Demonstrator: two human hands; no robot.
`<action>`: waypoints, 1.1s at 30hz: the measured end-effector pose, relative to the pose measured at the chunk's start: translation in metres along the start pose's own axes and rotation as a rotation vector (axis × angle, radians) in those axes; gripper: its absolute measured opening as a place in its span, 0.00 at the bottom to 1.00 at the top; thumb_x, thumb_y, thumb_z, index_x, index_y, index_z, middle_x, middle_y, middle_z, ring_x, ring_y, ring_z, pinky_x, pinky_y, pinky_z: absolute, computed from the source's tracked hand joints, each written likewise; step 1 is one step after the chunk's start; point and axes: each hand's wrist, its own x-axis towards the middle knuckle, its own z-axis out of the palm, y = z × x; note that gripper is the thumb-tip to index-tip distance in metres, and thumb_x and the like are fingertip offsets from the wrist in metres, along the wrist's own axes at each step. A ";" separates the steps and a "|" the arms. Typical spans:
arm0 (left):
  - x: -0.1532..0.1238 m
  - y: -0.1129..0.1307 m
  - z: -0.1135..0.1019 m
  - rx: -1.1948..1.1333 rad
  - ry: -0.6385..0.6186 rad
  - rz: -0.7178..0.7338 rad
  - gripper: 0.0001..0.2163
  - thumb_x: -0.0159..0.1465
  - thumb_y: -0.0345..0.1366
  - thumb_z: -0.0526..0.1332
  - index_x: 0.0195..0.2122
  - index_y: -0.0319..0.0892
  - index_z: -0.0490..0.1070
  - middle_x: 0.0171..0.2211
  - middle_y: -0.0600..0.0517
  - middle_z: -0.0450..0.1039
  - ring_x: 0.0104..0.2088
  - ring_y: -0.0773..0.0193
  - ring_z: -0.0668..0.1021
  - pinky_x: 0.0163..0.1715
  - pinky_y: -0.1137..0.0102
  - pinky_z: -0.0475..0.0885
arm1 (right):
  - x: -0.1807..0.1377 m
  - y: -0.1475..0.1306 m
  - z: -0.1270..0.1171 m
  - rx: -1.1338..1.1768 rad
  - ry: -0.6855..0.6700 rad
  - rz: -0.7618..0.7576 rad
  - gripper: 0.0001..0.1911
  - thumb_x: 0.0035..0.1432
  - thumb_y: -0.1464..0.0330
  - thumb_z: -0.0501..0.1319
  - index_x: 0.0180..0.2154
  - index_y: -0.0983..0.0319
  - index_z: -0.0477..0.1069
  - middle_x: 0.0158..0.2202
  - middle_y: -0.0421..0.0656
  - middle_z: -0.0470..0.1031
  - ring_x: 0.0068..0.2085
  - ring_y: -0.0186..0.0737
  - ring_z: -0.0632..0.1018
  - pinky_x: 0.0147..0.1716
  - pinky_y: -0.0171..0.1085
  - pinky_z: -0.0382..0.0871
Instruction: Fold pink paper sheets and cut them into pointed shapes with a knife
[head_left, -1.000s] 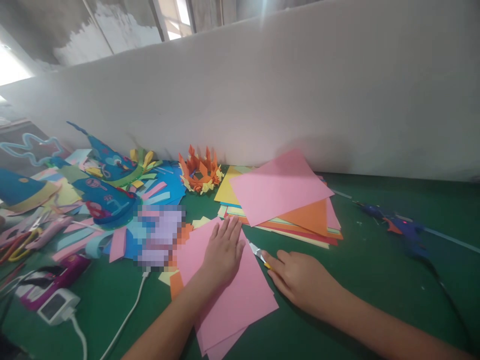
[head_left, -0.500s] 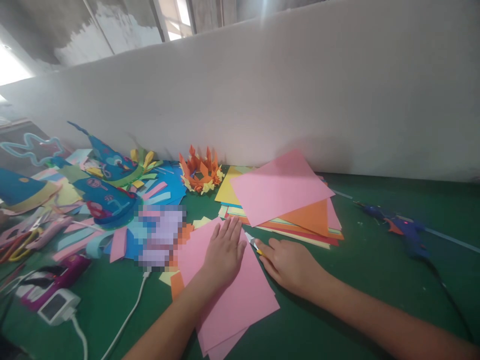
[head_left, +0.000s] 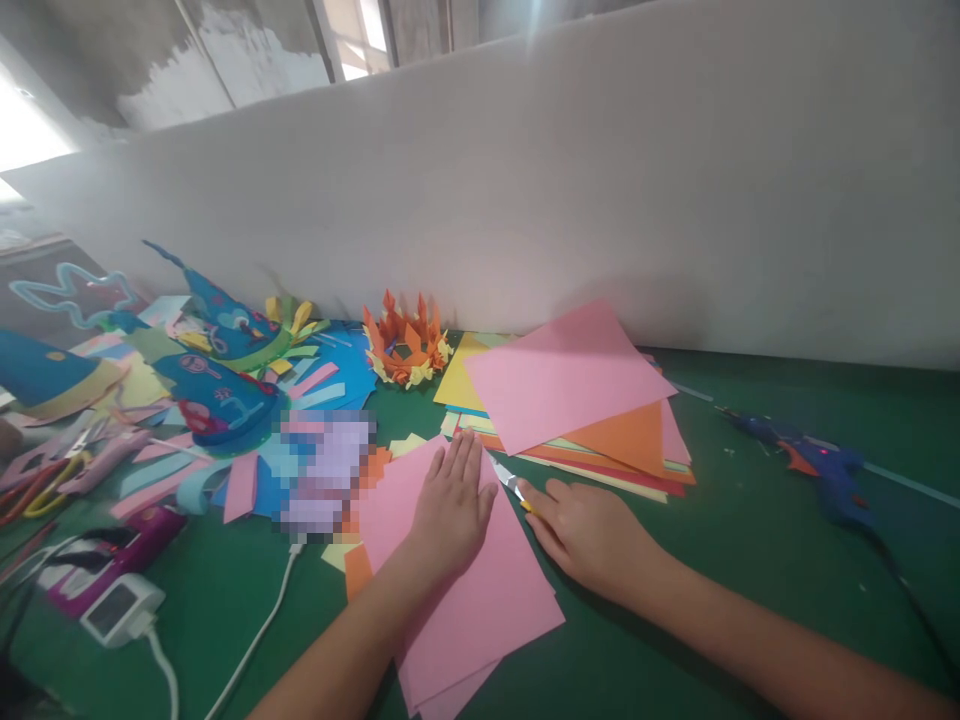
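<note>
A small knife (head_left: pixel 512 487) is pinched in the closed fingers of the right hand (head_left: pixel 592 535). Its blade is pointed up and to the left, away from the wrist, and the tip is set at the right edge of the pink sheet (head_left: pixel 487 600). The knife's long axis is laid roughly along that edge. The left hand (head_left: pixel 450 505) is pressed flat on the pink sheet, fingers extended, just left of the blade. A stack of coloured paper (head_left: pixel 615 440) is seen just beyond the pink sheet.

Cutter (head_left: pixel 512 487) mostly under right hand (head_left: pixel 592 535)
</note>
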 end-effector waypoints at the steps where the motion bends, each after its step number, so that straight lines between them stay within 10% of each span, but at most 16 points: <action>1: 0.000 0.000 0.000 -0.003 0.001 -0.004 0.25 0.71 0.40 0.41 0.64 0.30 0.51 0.65 0.39 0.52 0.65 0.53 0.56 0.61 0.56 0.58 | 0.000 0.000 0.000 -0.002 0.005 -0.004 0.19 0.64 0.67 0.50 0.53 0.63 0.70 0.28 0.45 0.74 0.25 0.37 0.72 0.22 0.36 0.48; 33: -0.002 -0.002 0.007 -0.053 0.059 -0.021 0.27 0.71 0.43 0.42 0.66 0.30 0.44 0.66 0.35 0.48 0.66 0.52 0.52 0.62 0.56 0.57 | 0.017 -0.014 -0.002 -0.046 -0.025 0.037 0.21 0.67 0.67 0.47 0.57 0.65 0.66 0.33 0.50 0.76 0.31 0.41 0.77 0.25 0.35 0.60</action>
